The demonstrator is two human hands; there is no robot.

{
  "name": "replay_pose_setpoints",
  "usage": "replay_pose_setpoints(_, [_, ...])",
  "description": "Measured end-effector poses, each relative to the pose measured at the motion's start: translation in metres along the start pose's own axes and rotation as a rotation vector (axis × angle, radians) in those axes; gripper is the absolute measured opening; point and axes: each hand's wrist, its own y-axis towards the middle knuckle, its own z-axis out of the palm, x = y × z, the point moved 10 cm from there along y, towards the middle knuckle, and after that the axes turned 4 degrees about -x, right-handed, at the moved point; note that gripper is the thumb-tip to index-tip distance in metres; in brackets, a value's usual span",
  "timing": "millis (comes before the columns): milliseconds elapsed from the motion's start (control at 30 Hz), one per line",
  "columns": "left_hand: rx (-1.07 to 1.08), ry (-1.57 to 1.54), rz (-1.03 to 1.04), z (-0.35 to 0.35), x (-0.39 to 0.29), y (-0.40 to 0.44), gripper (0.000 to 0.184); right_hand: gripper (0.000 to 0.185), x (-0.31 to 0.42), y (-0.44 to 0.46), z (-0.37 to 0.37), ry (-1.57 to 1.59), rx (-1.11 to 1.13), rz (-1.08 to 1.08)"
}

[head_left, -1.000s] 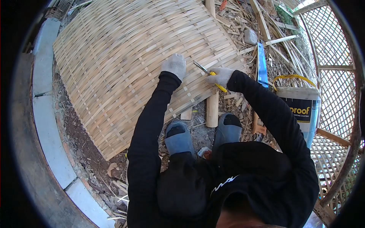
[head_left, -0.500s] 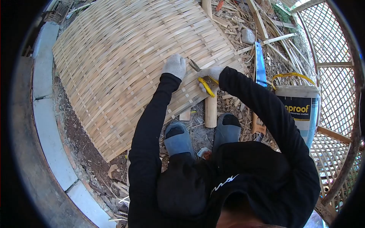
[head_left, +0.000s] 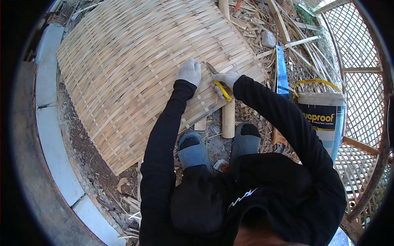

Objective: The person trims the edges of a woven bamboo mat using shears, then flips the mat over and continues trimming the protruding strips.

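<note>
A large panel of woven bamboo strips point(head_left: 135, 74) lies in front of me. Gloved in grey, my left hand point(head_left: 189, 71) rests on the panel with its fingers curled down; what they hold, if anything, is hidden. Just to its right, my right hand point(head_left: 226, 81), also gloved, grips yellow-handled shears point(head_left: 222, 89) over the panel's near right edge. The metal blades point up and left toward my left hand, a small distance from it.
A saw with a blue blade point(head_left: 281, 71) lies on scrap-strewn ground at the right. Beside it stands a bucket point(head_left: 323, 117) with a yellow handle. A lattice fence point(head_left: 357, 37) borders the right, pale blocks point(head_left: 57, 151) the left. A round wood piece point(head_left: 228, 119) lies between my feet.
My right hand has shifted left with the shears, and their handles have turned downward and then drawn closer together. My left hand stays almost in place.
</note>
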Motion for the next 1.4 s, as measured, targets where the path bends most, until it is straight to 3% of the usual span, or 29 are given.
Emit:
replay_pose_setpoints(300, [0.02, -0.054, -0.059, 0.006, 0.01, 0.001, 0.026, 0.038, -0.009, -0.006, 0.028, 0.11, 0.262, 0.165])
replay_pose_setpoints(500, [-0.014, -0.043, -0.024, 0.004, 0.008, 0.0, 0.023, 0.037, -0.002, 0.002, 0.02, 0.103, 0.092, 0.06])
replay_pose_setpoints(600, [-0.008, -0.042, -0.008, 0.006, 0.007, 0.0, 0.023, 0.036, 0.005, 0.006, 0.022, 0.035, 0.2, -0.042])
replay_pose_setpoints(700, [-0.021, -0.071, -0.019, 0.003, 0.006, -0.001, 0.022, 0.035, -0.002, 0.004, 0.019, 0.077, 0.211, -0.008])
replay_pose_setpoints(867, [-0.032, -0.244, -0.088, -0.014, -0.003, -0.029, 0.026, 0.032, -0.014, -0.033, 0.011, 0.067, 0.041, -0.05])
replay_pose_setpoints(933, [0.123, -0.461, -0.309, -0.027, -0.014, -0.065, 0.03, 0.027, -0.021, -0.054, 0.002, -0.033, 0.054, -0.063])
replay_pose_setpoints(967, [0.134, -0.39, -0.268, -0.027, -0.009, -0.087, 0.031, 0.027, -0.027, -0.065, -0.001, -0.059, 0.078, -0.048])
replay_pose_setpoints(1067, [0.363, -0.591, -0.437, -0.008, -0.008, -0.173, 0.025, 0.025, -0.045, -0.092, -0.009, -0.081, 0.108, -0.004])
replay_pose_setpoints(1133, [0.634, -0.583, -0.308, 0.001, -0.042, -0.223, 0.018, 0.025, -0.06, -0.101, -0.013, -0.025, 0.092, 0.041])
replay_pose_setpoints(1200, [0.959, -0.663, -0.392, 0.003, -0.077, -0.272, 0.026, 0.025, -0.073, -0.104, -0.018, -0.057, 0.094, 0.069])
replay_pose_setpoints(1300, [1.004, -0.58, 0.275, -0.003, -0.123, -0.303, 0.03, 0.024, -0.078, -0.115, -0.013, -0.258, 0.082, 0.081])
replay_pose_setpoints(1367, [1.159, -0.491, 0.219, 0.001, -0.118, -0.301, 0.028, 0.023, -0.077, -0.12, -0.013, -0.476, 0.054, 0.05])
replay_pose_setpoints(1400, [1.236, -0.447, 0.191, -0.004, -0.123, -0.288, 0.028, 0.022, -0.074, -0.118, -0.014, -0.503, 0.02, -0.069])
